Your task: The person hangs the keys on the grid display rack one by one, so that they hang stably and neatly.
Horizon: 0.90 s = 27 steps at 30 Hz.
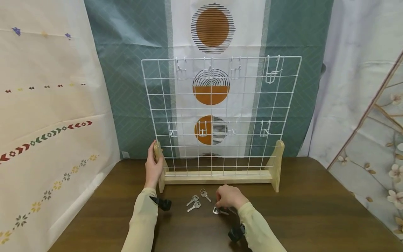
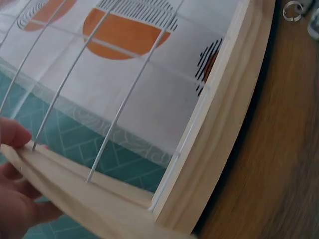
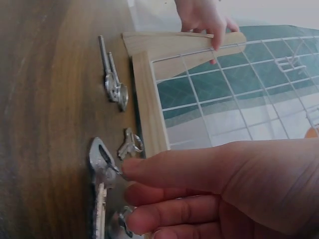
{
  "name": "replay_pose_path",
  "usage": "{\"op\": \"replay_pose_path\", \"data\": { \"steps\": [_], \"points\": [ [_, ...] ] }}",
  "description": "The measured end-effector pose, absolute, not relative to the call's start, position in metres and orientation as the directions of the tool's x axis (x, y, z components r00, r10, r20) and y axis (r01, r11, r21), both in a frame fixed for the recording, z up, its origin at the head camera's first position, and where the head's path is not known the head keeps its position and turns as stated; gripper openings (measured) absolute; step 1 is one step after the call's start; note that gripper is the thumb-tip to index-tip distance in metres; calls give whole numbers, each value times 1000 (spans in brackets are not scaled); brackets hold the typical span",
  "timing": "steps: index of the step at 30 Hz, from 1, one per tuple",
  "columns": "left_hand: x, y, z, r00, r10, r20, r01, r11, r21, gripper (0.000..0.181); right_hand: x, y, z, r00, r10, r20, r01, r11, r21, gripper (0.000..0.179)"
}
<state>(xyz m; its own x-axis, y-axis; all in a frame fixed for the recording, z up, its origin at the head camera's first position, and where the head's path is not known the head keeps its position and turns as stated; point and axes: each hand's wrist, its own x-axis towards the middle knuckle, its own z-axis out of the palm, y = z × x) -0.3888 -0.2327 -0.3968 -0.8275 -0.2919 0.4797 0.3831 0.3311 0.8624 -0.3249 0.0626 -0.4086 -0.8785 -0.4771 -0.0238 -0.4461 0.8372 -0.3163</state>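
My left hand (image 1: 153,168) grips the left wooden upright (image 1: 158,150) of a stand that holds a white wire grid (image 1: 217,108). In the left wrist view its thumb lies on one side of the wood and its fingers on the other. Low over the table, my right hand (image 1: 230,196) pinches the ring of a silver key (image 3: 102,169) between thumb and forefinger. Another key (image 3: 123,221) lies partly hidden below the fingers. To the left of this hand lie a key with a ring (image 1: 205,194) and two more keys close together (image 1: 193,200) (image 1: 194,206).
White wire hooks hang on the grid in two rows, among them a top right hook (image 1: 273,73) and a lower left hook (image 1: 172,130). A wooden base bar (image 1: 217,179) joins the uprights on the brown table (image 1: 308,210). Patterned cloths (image 1: 132,87) hang behind and beside.
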Motion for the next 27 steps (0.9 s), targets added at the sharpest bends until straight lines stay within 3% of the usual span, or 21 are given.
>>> {"op": "replay_pose_path", "data": {
  "steps": [7, 14, 21, 27],
  "points": [
    [-383, -234, -391, -829, -208, 520, 433, 349, 831, 62, -323, 61, -407, -874, -485, -26, -458, 842, -286, 21],
    [-374, -243, -391, -850, -204, 486, 406, 336, 850, 64, -322, 52, -399, -831, -556, -6, -535, 802, -267, 14],
    [-353, -239, -376, -878, -159, 451, 396, 287, 872, 67, -316, 55, -378, -794, -590, 148, -608, 762, -224, 13],
    [-346, -235, -367, -877, -116, 466, 408, 333, 850, 68, -309, 68, -337, -793, -547, 269, -600, 777, -191, 15]
  ]
}}
